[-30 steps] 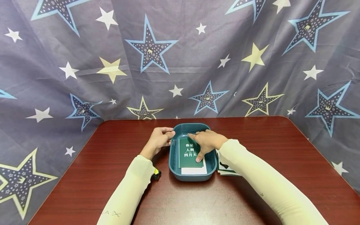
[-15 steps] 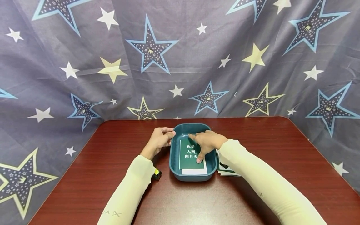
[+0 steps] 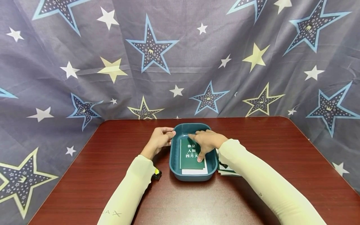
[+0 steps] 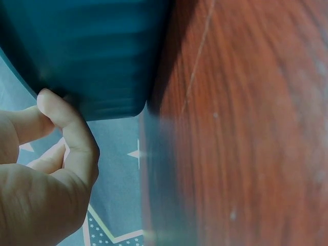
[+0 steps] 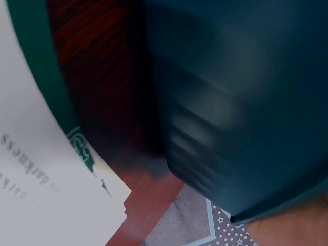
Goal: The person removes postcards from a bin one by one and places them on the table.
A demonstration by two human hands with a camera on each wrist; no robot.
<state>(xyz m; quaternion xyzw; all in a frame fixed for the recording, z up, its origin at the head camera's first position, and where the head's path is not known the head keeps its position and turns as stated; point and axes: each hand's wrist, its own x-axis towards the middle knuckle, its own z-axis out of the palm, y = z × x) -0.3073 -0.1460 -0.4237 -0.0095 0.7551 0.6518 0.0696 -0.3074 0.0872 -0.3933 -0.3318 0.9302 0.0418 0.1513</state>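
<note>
A dark teal plastic tray (image 3: 193, 178) sits on the table with a green card (image 3: 191, 162) bearing white Chinese characters inside, on top of a white card (image 3: 194, 171). My left hand (image 3: 158, 140) holds the tray's far left rim; in the left wrist view its bent thumb and fingers meet at that edge. My right hand (image 3: 208, 140) reaches over the tray's right rim. Its thumb rests on the right side of the green card, and the index finger extends toward the tray's far end. The right wrist view shows mainly the tray's outer wall (image 5: 220, 102).
More white and green cards (image 3: 229, 172) lie just right of the tray, partly under my right sleeve. A small black and yellow object (image 3: 156, 174) shows by my left forearm. The reddish-brown table (image 3: 267, 134) ends at a star-printed curtain (image 3: 180, 62).
The green card has shifted slightly to the right inside the tray under my right thumb. Both hands stay almost where they were.
</note>
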